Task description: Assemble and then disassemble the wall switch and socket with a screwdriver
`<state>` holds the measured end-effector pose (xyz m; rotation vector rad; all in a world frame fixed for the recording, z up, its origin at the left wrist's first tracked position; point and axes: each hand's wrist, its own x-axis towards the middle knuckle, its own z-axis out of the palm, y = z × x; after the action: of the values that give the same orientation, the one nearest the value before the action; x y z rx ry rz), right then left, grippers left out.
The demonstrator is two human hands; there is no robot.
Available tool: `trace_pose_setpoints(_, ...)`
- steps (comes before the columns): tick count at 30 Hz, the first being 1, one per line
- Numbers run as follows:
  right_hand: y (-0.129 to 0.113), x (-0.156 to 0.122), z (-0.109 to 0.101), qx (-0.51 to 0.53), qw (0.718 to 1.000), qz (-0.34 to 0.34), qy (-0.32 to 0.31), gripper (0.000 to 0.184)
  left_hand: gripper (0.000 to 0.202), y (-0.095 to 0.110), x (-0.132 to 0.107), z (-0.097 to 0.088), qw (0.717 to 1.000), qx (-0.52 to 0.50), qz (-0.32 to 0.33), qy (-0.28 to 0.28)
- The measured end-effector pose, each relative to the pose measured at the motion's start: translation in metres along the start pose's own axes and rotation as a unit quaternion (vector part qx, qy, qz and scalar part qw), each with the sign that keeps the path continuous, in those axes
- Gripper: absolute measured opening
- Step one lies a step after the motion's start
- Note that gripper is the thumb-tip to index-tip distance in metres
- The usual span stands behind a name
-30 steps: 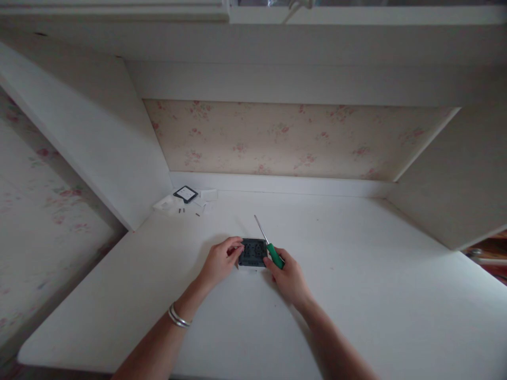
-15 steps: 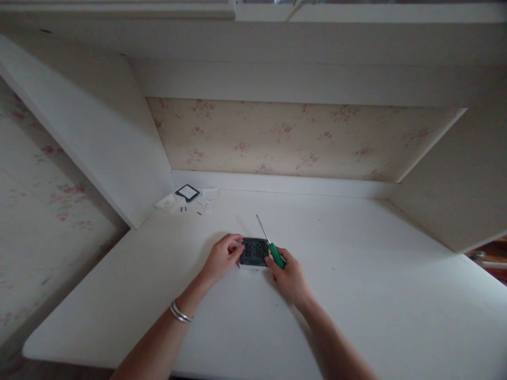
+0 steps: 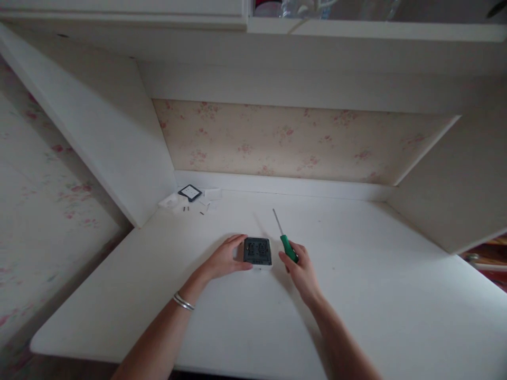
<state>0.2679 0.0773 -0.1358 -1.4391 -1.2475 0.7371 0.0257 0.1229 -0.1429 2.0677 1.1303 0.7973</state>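
Observation:
A small dark square switch module (image 3: 257, 251) with a white rim lies on the white desk (image 3: 356, 295). My left hand (image 3: 226, 258) grips its left side with thumb and fingers. My right hand (image 3: 301, 270) is closed round the green handle of a screwdriver (image 3: 285, 240), whose thin metal shaft points up and away. This hand is just right of the module and apart from it. A silver bangle (image 3: 182, 302) is on my left wrist.
At the desk's back left corner lie a black-framed square plate (image 3: 190, 192), white plastic pieces (image 3: 170, 201) and a few small screws (image 3: 186, 209). White side panels and an overhead shelf enclose the desk; flowered wallpaper covers the back wall.
My right hand with the screwdriver has come off the module and moved right. My left hand has stayed on the module's left side.

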Motion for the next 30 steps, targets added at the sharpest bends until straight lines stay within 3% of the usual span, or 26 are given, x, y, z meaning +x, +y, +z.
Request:
trace_pose_setpoints(5,-0.025,0.006,-0.009,0.095,0.994,-0.055,0.024,0.048,0.082,0.006,-0.002,-0.001,1.000,0.012,-0.006,0.004)
trace_pose_setpoints(9,-0.059,0.018,-0.008,0.216,0.967,-0.115,0.075,0.042,0.083,0.007,-0.003,-0.001,1.000,0.016,0.003,0.004)
trace_pose_setpoints(15,-0.101,0.047,0.011,0.184,0.956,-0.187,0.132,0.040,0.084,0.005,-0.002,0.002,1.000,0.021,0.004,0.021)
trace_pose_setpoints(21,-0.117,0.053,0.029,0.074,0.972,-0.218,0.052,0.043,0.082,0.011,0.000,0.004,0.999,0.019,0.015,0.040)
trace_pose_setpoints(30,-0.115,0.047,0.036,0.005,0.974,-0.224,-0.031,0.042,0.082,0.013,0.001,0.003,0.999,0.033,0.022,0.027)
